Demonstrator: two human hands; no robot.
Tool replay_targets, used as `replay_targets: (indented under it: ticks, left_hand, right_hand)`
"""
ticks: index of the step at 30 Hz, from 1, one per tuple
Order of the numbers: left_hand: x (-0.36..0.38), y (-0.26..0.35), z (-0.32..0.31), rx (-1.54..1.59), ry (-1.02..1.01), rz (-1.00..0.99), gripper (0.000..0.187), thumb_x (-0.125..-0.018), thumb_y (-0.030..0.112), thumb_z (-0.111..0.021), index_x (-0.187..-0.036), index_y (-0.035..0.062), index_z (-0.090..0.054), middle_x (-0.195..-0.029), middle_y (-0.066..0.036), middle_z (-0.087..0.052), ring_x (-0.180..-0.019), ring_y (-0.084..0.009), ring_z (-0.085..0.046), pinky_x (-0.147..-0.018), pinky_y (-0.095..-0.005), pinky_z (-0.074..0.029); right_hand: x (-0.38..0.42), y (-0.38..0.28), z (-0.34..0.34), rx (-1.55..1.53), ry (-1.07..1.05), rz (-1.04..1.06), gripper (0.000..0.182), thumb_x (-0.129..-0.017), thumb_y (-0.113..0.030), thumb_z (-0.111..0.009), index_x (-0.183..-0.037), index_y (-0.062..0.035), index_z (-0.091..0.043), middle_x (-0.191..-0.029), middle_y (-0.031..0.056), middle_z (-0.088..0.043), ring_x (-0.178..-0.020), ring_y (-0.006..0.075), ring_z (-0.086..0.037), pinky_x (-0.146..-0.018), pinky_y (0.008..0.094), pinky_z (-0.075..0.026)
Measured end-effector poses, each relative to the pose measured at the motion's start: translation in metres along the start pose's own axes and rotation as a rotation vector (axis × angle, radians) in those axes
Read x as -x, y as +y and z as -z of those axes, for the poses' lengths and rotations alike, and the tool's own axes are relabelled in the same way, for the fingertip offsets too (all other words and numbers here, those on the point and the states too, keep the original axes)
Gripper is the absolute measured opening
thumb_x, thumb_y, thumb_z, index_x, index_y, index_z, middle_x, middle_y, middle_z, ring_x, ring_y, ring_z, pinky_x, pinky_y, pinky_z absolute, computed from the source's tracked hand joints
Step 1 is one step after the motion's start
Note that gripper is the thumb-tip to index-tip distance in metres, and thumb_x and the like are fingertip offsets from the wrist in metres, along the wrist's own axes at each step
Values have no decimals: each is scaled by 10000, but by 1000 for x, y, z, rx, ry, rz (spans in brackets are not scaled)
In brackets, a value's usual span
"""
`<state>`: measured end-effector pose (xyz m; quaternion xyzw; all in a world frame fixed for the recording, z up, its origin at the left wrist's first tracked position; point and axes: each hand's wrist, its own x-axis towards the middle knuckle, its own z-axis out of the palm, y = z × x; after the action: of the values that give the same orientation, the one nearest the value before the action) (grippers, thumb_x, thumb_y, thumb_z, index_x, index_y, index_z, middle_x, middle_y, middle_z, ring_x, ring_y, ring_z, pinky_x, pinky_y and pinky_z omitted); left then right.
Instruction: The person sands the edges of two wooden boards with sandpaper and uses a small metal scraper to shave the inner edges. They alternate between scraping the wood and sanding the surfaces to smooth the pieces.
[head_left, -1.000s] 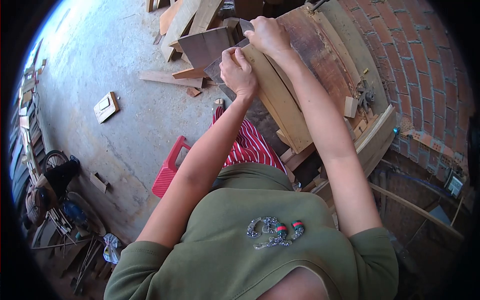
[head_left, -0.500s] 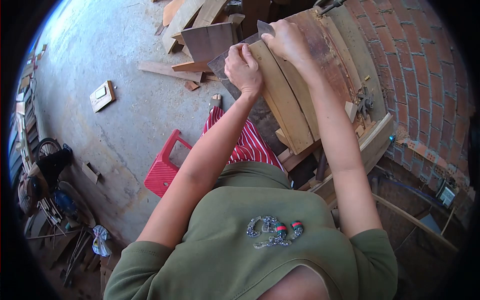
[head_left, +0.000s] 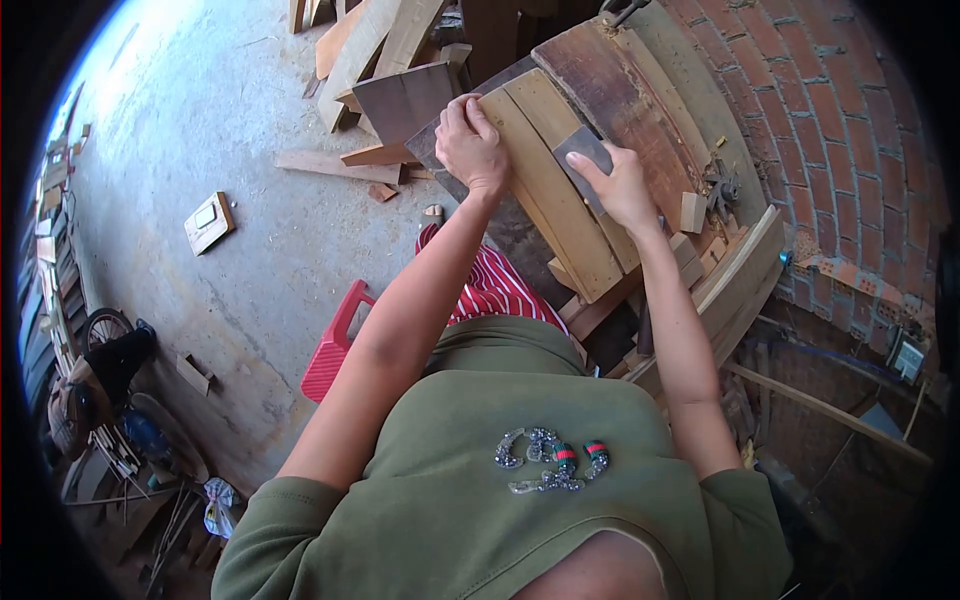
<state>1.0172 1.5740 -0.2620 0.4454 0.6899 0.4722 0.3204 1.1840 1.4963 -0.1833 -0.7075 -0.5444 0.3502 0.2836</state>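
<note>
Two pale wooden boards (head_left: 557, 200) lie side by side on the workbench, with a narrow dark gap between them. My left hand (head_left: 472, 148) is closed at the far left end of the boards, fingers curled over the edge. In my right hand (head_left: 622, 188) is a thin grey rectangular sheet (head_left: 583, 160), pressed flat on the right board with the thumb on top. Beneath the boards, a dark flat panel (head_left: 425, 150) sticks out past my left hand.
A reddish-brown plank (head_left: 630, 85) lies right of the boards, by a brick wall (head_left: 830, 130). Offcuts (head_left: 692, 212) and a metal tool (head_left: 722, 190) sit on the bench. Scrap wood (head_left: 405, 100) is piled ahead. A red plastic stool (head_left: 335, 345) stands at my left.
My right hand has drawn the grey sheet from the boards' far end back toward me along the right board. My left hand has shifted slightly left and stays at the far end.
</note>
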Motion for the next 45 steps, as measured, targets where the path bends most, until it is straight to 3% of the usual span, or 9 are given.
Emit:
replay_targets:
  ticks: [6,8,12,14,16,22,32,44,45]
  left_hand:
    - [-20,15,15,-508,-20,-767,280,-991,309,-546,-1220,205,-668,-1143,-29,-656,-1146,-246,-577,-1121,-657,-240]
    - [-29,21,11,-683,-307,-689,320,-998,351,-532,-1257,210,-655,-1142,-25,-684,-1119,-256,-618,-1101,-600,-284]
    - [-35,11,10,-556,-267,-732,324,-961,379,-586,-1188,180,-704,-1085,-31,-717,-1053,-227,-647,-1008,-404,-416]
    - [-34,11,8,-488,-232,-719,290,-924,360,-643,-1107,149,-721,-1019,-43,-727,-996,-259,-651,-939,-396,-466]
    - [-37,6,8,-421,-264,-677,295,-914,370,-665,-1084,135,-723,-1017,-66,-733,-993,-290,-656,-882,-407,-502]
    - [-50,-1,4,-371,-221,-572,291,-886,390,-720,-946,105,-719,-924,-139,-731,-865,-347,-689,-772,-452,-527]
    - [-52,6,16,-463,-311,-519,314,-940,388,-662,-1005,83,-698,-943,-152,-736,-886,-353,-706,-772,-459,-534]
    - [-51,17,19,-486,-337,-481,288,-916,365,-700,-1023,97,-681,-995,-134,-715,-947,-329,-672,-834,-438,-505]
    - [-47,20,17,-507,-227,-676,271,-905,347,-709,-1034,111,-677,-1046,-122,-686,-992,-326,-640,-861,-446,-486]
  right_hand:
    - [89,29,21,-362,469,-329,338,-954,-320,-698,-967,18,-688,-773,35,-667,-651,109,-633,-557,293,-511]
    - [112,40,14,-392,662,-342,351,-957,-318,-697,-964,33,-681,-768,56,-668,-641,122,-634,-556,287,-504]
    - [149,63,-5,-215,909,-363,412,-969,-369,-669,-1049,35,-665,-831,79,-685,-699,165,-640,-634,324,-527]
    - [158,55,-11,-679,1014,-504,482,-973,-393,-659,-1207,27,-625,-1099,97,-675,-976,165,-627,-869,333,-500]
    - [162,69,-19,-1050,1038,-582,476,-967,-369,-674,-1232,22,-612,-1174,78,-646,-1081,159,-591,-958,329,-459]
    - [133,77,-24,-1095,1007,-488,457,-934,-352,-726,-1255,-46,-616,-1178,32,-645,-1078,138,-595,-958,311,-467]
    - [146,95,10,-686,892,-361,416,-991,-393,-634,-1117,3,-652,-925,95,-707,-740,158,-715,-584,275,-569]
    - [166,112,5,-326,754,-173,292,-957,-245,-704,-1094,8,-654,-957,72,-697,-838,148,-668,-764,296,-516]
    - [165,109,10,-316,688,-144,298,-953,-246,-705,-1099,9,-656,-969,77,-692,-872,171,-667,-797,310,-511]
